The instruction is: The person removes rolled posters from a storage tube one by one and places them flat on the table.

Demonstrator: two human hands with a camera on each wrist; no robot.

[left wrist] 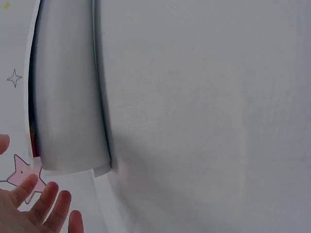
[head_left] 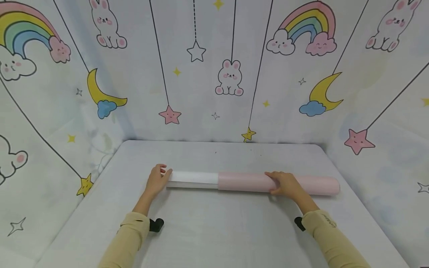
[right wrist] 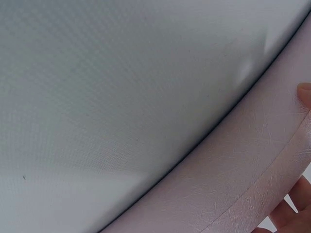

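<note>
A long pink tube-shaped roll (head_left: 244, 181) lies across the white table, with a white length (head_left: 194, 177) extending from its left side. My right hand (head_left: 285, 184) grips the pink part, thumb on the near side and fingers over the far side. The right wrist view shows a finely creased pink surface (right wrist: 233, 170) with a seam line. At the white end is my left hand (head_left: 156, 181), fingers spread and loosely bent. In the left wrist view, that hand (left wrist: 36, 211) stands just off the end of the white roll (left wrist: 70, 97), whose long edge shows a dark gap with a bit of red.
The white table (head_left: 214, 230) has rounded far corners. Behind and beside it hangs a white cloth backdrop (head_left: 134, 74) printed with rabbits, stars, moons and rainbows. Black straps or mounts (head_left: 156, 225) show at both sleeve cuffs.
</note>
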